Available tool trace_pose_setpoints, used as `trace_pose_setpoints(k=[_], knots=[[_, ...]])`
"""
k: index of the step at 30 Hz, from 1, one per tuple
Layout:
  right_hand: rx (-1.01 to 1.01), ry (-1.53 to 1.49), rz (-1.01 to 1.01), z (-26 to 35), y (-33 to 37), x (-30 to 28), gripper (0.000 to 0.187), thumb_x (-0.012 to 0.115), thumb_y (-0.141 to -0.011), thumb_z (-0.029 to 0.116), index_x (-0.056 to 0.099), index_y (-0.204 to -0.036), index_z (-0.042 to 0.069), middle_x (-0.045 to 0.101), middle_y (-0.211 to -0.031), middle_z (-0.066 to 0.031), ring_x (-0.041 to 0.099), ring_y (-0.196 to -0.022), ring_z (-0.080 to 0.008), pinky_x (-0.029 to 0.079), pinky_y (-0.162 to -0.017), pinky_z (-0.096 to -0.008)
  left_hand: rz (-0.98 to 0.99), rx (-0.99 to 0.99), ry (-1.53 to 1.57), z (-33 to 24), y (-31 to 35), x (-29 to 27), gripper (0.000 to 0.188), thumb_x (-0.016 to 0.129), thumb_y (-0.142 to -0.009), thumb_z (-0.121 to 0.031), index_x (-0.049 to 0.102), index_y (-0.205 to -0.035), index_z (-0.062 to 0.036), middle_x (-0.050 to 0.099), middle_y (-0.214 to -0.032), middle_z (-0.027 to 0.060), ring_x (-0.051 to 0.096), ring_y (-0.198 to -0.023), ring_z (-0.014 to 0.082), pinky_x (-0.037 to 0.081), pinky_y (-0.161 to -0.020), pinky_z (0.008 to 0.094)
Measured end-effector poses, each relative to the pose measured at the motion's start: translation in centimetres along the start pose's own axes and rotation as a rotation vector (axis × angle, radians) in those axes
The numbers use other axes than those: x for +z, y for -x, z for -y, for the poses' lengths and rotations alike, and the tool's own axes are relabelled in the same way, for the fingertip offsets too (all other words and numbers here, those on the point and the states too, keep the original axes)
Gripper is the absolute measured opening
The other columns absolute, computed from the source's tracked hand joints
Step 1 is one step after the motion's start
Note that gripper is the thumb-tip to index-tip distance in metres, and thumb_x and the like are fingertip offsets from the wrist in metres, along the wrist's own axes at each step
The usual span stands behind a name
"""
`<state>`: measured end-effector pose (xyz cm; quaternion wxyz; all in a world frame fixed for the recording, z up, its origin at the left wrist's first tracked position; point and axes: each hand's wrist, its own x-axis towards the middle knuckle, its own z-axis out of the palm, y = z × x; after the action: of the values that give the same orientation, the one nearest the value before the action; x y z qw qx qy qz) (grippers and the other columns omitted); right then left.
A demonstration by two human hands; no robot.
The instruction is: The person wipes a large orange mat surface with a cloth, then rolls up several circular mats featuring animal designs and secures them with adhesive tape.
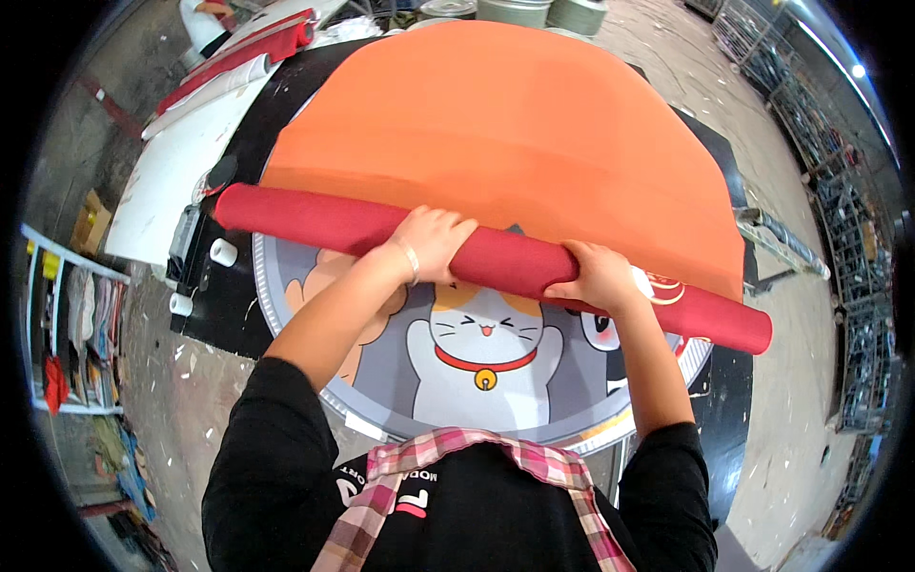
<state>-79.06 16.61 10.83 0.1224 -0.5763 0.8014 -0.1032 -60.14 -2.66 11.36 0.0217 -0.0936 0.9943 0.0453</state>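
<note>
A long dark red roll of material [515, 260] lies slantwise across a round printed mat [381, 386], its left end farther from me than its right. My left hand [434, 243] grips the roll near its middle, fingers curved over the top. Farther right, my right hand [599, 275] is closed round it too, thumb toward the left hand. Beyond the roll spreads a broad orange sheet [505, 114] with a curved far edge. On the near side the mat shows a white cartoon cat [486, 386] on grey. The roll hides where sheet and mat meet.
A black table [729, 400] carries the mat. White spools [223, 252] and a black device [183, 243] sit at its left edge. Left stand a white table [176, 181] with rolls and a rack of fabric [91, 324]; wire cages [810, 133] line the right.
</note>
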Motion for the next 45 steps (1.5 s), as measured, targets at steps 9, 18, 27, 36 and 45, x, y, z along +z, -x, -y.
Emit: trace_pose_setpoints(k=[9, 18, 27, 36, 45], knots=[[-0.033, 0.297, -0.351, -0.2, -3.8, 0.2, 0.08, 0.069, -0.047, 0.055, 0.051, -0.109, 0.008, 0.055, -0.098, -0.0094, 0.051, -0.095, -0.0256, 0.037, -0.084, -0.0388, 0.148, -0.066, 0.236, 5.3, -6.5, -1.4, 0.068, 0.072, -0.054, -0.036, 0.049, -0.109, -0.0048, 0.052, -0.11, 0.0143, 0.051, -0.101, 0.0258, 0.04, -0.084, 0.0355], [-0.008, 0.29, -0.417, -3.1, -7.9, 1.4, 0.078, 0.068, -0.052, 0.053, 0.049, -0.113, 0.008, 0.053, -0.106, -0.0139, 0.048, -0.102, -0.028, 0.034, -0.089, -0.0403, 0.188, 0.005, 0.053, 5.8, -9.4, -1.9, 0.079, 0.074, -0.05, -0.035, 0.043, -0.117, -0.0083, 0.051, -0.113, 0.0141, 0.049, -0.104, 0.0258, 0.04, -0.084, 0.0374], [-0.039, 0.08, -0.09, -4.9, -12.7, -3.8, 0.08, 0.076, -0.045, 0.042, 0.049, -0.113, 0.008, 0.056, -0.102, -0.0156, 0.051, -0.099, -0.0295, 0.04, -0.083, -0.038, -0.313, 0.099, -0.263, 5.2, -12.2, 1.1, 0.086, 0.075, -0.05, -0.042, 0.039, -0.12, -0.0072, 0.049, -0.111, 0.0132, 0.046, -0.105, 0.0271, 0.035, -0.089, 0.0383], [0.016, 0.465, -0.62, -4.7, -12.7, 0.7, 0.091, 0.068, -0.048, 0.058, 0.042, -0.12, 0.011, 0.041, -0.117, -0.0143, 0.038, -0.111, -0.0288, 0.028, -0.092, -0.0456, 0.168, 0.041, 0.162, 9.7, -19.3, -2.7, 0.074, 0.073, -0.051, -0.035, 0.046, -0.112, -0.0025, 0.056, -0.102, 0.0183, 0.054, -0.096, 0.0289, 0.042, -0.083, 0.0344], [0.123, 0.159, -0.218, -10.3, -21.8, -3.8, 0.07, 0.064, -0.056, 0.059, 0.055, -0.106, 0.011, 0.058, -0.091, -0.0069, 0.053, -0.092, -0.0231, 0.039, -0.082, -0.0347, -0.305, 0.006, -0.367, 8.1, -20.8, 2.7, 0.094, 0.075, -0.05, -0.04, 0.031, -0.127, -0.0096, 0.033, -0.127, 0.0148, 0.032, -0.119, 0.0273, 0.026, -0.096, 0.0445]])
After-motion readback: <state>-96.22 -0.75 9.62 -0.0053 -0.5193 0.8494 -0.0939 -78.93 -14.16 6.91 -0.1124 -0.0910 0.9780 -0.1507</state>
